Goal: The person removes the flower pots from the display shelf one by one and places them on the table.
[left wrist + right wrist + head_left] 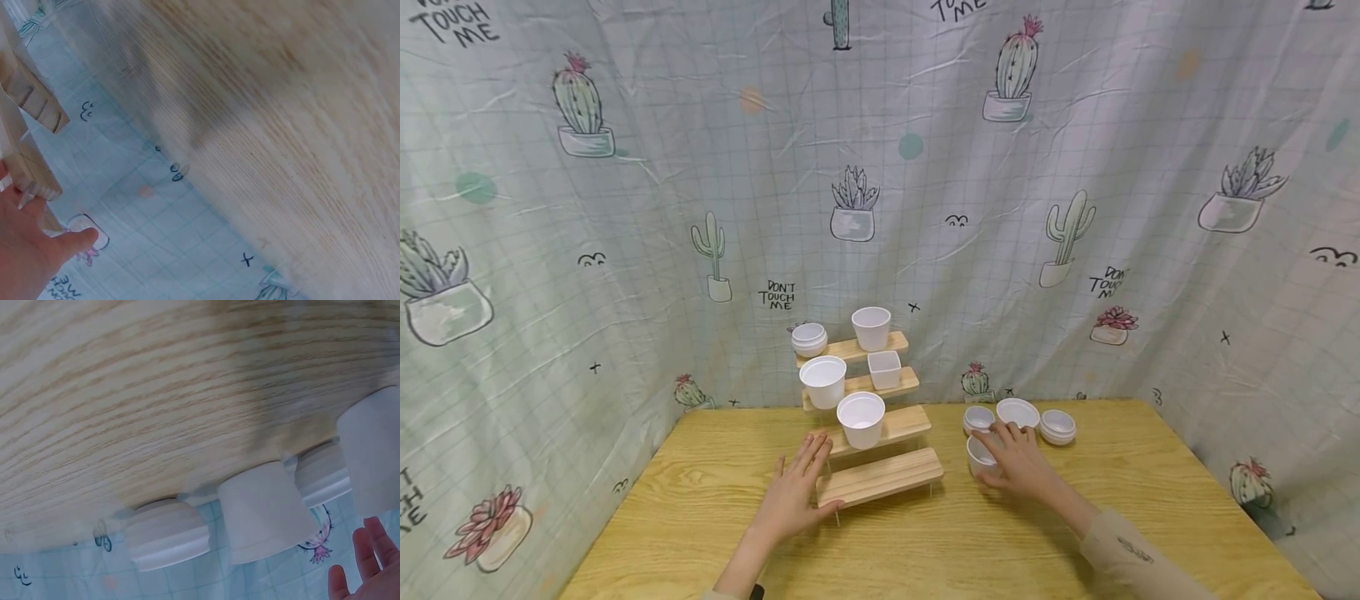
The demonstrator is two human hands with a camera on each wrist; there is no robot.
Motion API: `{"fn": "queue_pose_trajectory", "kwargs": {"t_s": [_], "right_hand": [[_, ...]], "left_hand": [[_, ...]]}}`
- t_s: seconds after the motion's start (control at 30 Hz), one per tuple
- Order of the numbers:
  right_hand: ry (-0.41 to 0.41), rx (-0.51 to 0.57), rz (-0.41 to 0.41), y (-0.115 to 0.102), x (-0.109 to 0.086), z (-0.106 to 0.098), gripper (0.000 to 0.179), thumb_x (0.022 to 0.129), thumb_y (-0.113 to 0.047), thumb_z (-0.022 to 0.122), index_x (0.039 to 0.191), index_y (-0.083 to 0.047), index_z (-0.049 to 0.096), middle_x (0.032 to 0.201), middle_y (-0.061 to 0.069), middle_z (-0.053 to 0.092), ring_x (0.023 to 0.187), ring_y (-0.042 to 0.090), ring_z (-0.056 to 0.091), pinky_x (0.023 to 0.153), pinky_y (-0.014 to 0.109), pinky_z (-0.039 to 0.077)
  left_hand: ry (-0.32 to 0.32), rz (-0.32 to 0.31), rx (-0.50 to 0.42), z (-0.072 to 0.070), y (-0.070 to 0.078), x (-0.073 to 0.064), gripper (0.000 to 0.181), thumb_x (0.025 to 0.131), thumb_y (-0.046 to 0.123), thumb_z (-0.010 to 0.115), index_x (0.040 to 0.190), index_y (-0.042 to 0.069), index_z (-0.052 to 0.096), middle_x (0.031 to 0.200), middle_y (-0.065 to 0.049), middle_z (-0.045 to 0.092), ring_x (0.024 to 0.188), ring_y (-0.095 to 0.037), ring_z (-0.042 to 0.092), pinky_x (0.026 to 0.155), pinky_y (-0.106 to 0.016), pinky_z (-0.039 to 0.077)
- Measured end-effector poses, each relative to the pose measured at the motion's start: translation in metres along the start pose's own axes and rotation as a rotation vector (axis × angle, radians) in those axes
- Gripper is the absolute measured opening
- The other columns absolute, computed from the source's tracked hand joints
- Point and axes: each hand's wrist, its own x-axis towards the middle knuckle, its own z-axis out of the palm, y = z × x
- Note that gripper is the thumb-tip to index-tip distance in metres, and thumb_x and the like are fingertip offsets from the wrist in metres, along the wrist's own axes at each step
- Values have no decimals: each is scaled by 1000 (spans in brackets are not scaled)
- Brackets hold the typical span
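My left hand rests against the left side of a wooden four-step display stand, fingers straight and thumb near the lowest step. In the left wrist view the thumb sticks out beside the step ends. On the stand's upper steps are white plant pots: a ribbed round one, a tapered one, a wide-rimmed one, a square one and another round one. At the right, my right hand reaches over a white pot, fingers spread around its rim; firm contact cannot be seen.
Behind the right hand stand two low ribbed pots, one at left and one at right, with a wider white pot between them. The wooden table meets a cactus-print curtain at the back and sides.
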Motion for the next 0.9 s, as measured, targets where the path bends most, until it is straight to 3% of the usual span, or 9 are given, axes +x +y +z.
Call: {"fn": "queue_pose_trajectory", "kwargs": {"t_s": [0.23, 0.47, 0.6, 0.67, 0.7, 0.8, 0.9], "right_hand": [[38, 19, -3, -6, 1, -9, 63, 65, -45, 72, 119, -16, 56, 106, 13, 55, 92, 29, 48, 69, 46, 34], [104, 25, -60, -16, 5, -17, 60, 67, -41, 72, 118, -14, 56, 104, 10, 54, 89, 25, 47, 67, 41, 33], [111, 24, -81, -21, 9, -22, 55, 83, -55, 48, 119, -14, 55, 106, 10, 54, 92, 27, 48, 68, 43, 35], [110, 31, -88, -25, 11, -24, 59, 86, -58, 33, 119, -14, 55, 107, 10, 54, 93, 27, 48, 69, 44, 36], [110, 32, -90, -26, 12, -24, 59, 86, -58, 33, 119, -14, 55, 108, 10, 54, 93, 27, 48, 70, 44, 36], [103, 30, -94, -31, 17, -27, 53, 82, -52, 53, 118, -13, 55, 109, 10, 53, 93, 25, 46, 73, 45, 37], [94, 36, -96, -37, 22, -32, 57, 71, -41, 70, 118, -11, 54, 110, 10, 54, 94, 24, 46, 75, 46, 38]], "left_hand": [[-7, -7, -9, 2, -2, 0, 93, 69, 58, 64, 142, 14, 25, 147, -5, 27, 135, -28, 25, 96, -68, 26], [-6, -7, -12, 2, -2, -1, 93, 69, 57, 64, 142, 14, 25, 147, -6, 27, 135, -29, 26, 96, -68, 25], [-6, -5, -15, 3, -2, 0, 93, 70, 57, 64, 142, 14, 25, 147, -6, 26, 135, -29, 26, 95, -68, 25], [-10, -8, -10, 3, -2, 0, 93, 70, 57, 64, 142, 14, 24, 148, -5, 26, 135, -28, 25, 96, -68, 25], [-15, -11, -9, 3, -2, 0, 93, 70, 57, 64, 142, 15, 24, 148, -5, 25, 135, -28, 24, 96, -68, 25], [-16, -16, -10, 3, -2, 0, 93, 70, 57, 64, 142, 15, 24, 148, -5, 25, 136, -27, 24, 96, -68, 25], [-18, -18, -7, 3, -2, 0, 93, 69, 58, 64, 142, 15, 24, 147, -5, 26, 135, -27, 24, 96, -68, 26]]}}
